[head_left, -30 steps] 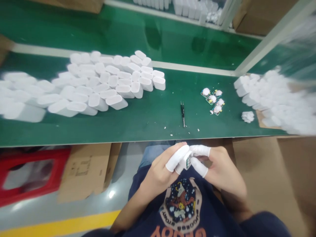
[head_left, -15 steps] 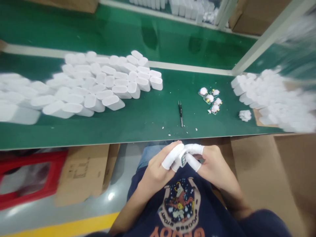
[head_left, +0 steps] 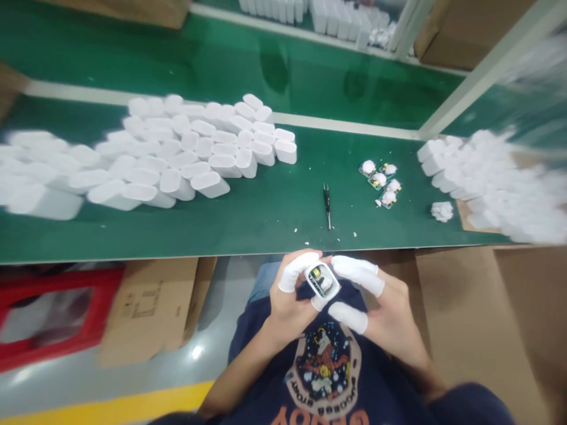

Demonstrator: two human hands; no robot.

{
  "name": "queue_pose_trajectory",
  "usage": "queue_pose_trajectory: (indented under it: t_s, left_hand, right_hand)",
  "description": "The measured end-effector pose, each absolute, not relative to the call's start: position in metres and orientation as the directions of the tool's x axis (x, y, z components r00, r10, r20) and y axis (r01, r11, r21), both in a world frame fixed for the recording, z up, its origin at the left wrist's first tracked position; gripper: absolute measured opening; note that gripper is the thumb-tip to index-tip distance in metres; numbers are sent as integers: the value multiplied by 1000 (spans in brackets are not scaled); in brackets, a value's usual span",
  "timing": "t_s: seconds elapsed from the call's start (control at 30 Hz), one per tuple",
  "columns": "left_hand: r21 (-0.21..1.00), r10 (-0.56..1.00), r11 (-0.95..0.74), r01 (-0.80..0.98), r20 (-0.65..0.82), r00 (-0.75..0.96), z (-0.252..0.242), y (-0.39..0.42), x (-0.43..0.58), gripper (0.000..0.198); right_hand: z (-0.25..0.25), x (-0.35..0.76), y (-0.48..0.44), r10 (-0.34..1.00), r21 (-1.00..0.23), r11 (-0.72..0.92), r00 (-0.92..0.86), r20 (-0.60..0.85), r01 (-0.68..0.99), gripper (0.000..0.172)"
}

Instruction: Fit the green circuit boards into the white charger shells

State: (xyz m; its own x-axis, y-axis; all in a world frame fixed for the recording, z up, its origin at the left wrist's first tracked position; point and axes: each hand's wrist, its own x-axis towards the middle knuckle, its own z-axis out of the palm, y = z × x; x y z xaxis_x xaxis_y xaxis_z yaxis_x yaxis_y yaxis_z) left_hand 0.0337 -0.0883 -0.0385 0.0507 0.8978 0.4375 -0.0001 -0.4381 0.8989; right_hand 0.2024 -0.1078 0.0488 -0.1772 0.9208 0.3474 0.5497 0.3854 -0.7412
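Through the head camera I see the left hand (head_left: 287, 304) closed around a small white plastic case (head_left: 321, 280), held up in front of a navy T-shirt (head_left: 323, 366), just below the edge of the green surface (head_left: 266, 221). The case faces me with its open side up, and a small circuit board (head_left: 315, 273) shows inside it. The right hand (head_left: 390, 310) sits just beside the case, partly open, with its white finger cots (head_left: 358, 274) reaching toward it; I cannot tell whether they touch it. The left hand wears the same kind of cots.

Straight ahead on the surface lie black-handled tweezers (head_left: 327, 206), with white crumbs near them. To their right is a small cluster of circuit boards topped with white tufts (head_left: 378, 180), then a loose white tuft (head_left: 442, 211). A large heap of white plastic cases (head_left: 190, 150) fills the left side, and a blurred second heap (head_left: 473, 177) sits at the right on a piece of cardboard. Below the surface, on the floor, I see a red crate (head_left: 44, 313) and a flattened cardboard box (head_left: 150, 313).
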Motion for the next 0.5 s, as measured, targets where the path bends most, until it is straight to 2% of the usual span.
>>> queue_pose_trajectory:
  t_s: [0.1, 0.2, 0.27, 0.37, 0.43, 0.5]
  left_hand:
    - [896, 899, -435, 92, 438, -13, -44, -93, 39, 44]
    - [885, 892, -441, 150, 451, -40, -49, -99, 44, 37]
    - [881, 895, -436, 184, 446, -11, -50, -99, 46, 35]
    - [854, 918, -395, 338, 381, 108, -49, -83, 43, 39]
    - [771, 893, -449, 452, 411, 185, -48, -61, 33, 40]
    - [648, 817, -551, 526, 545, 185, -48, -33, 13, 32]
  right_hand:
    - [35, 188, -112, 895, -646, 410, -146, 422, 644, 37]
    - [23, 174, -111, 833, -550, 422, -69, 548, 721, 31]
    - [19, 172, -107, 818, -550, 436, -60, 572, 713, 25]
    - [20, 188, -86, 913, -651, 368, -127, 387, 664, 11]
    - [23, 209, -56, 957, -667, 280, -142, 254, 691, 21]
    - [27, 233, -11, 976, -630, 201, -101, 192, 750, 31]
